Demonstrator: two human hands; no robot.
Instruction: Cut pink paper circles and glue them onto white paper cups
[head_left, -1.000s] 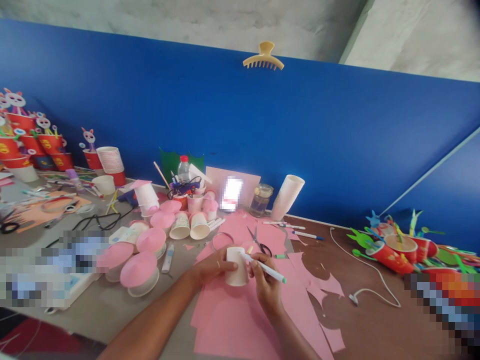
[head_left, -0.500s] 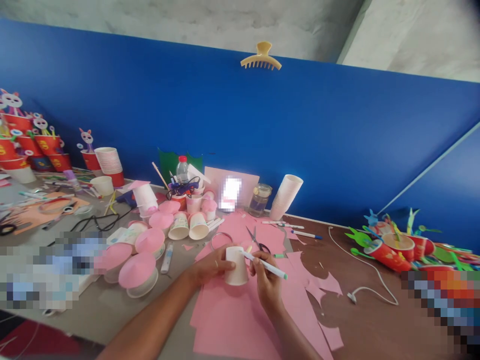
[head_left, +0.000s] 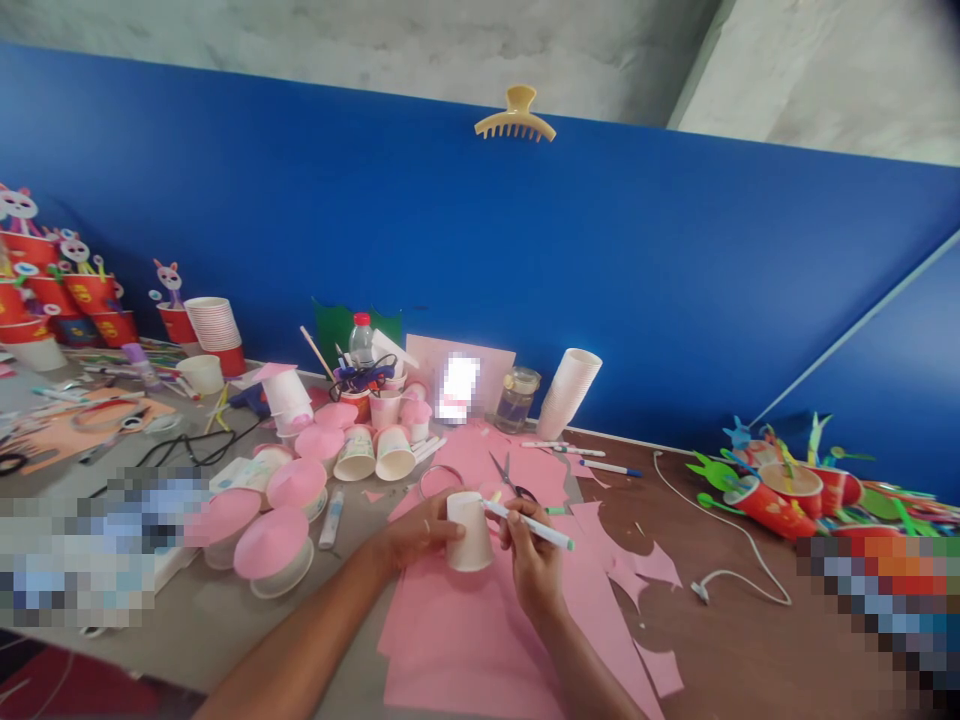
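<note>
A plain white paper cup (head_left: 469,545), upside down, is held by my left hand (head_left: 420,535), whose thumb presses on its near side. In my right hand (head_left: 534,565) is a white marker (head_left: 536,525) with a green end, its tip at the upper right edge of the cup. Sheets of pink paper (head_left: 465,650) lie under both hands. Just behind the cup are scissors (head_left: 512,477) with spread blades and a roll of clear tape (head_left: 441,483). Pink cut scraps (head_left: 645,565) lie to the right.
Cups topped with pink paper cones (head_left: 271,540) stand at the left, beside a glue tube (head_left: 331,520). A tall stack of white cups (head_left: 570,392), a glass jar (head_left: 517,400) and a bright phone screen (head_left: 457,388) are at the back. A white cable (head_left: 750,568) and red decorated cups (head_left: 776,507) lie right.
The whole view has shifted very slightly to the left. Both hands keep the same hold, and the marker tip stays at the cup's upper edge.
</note>
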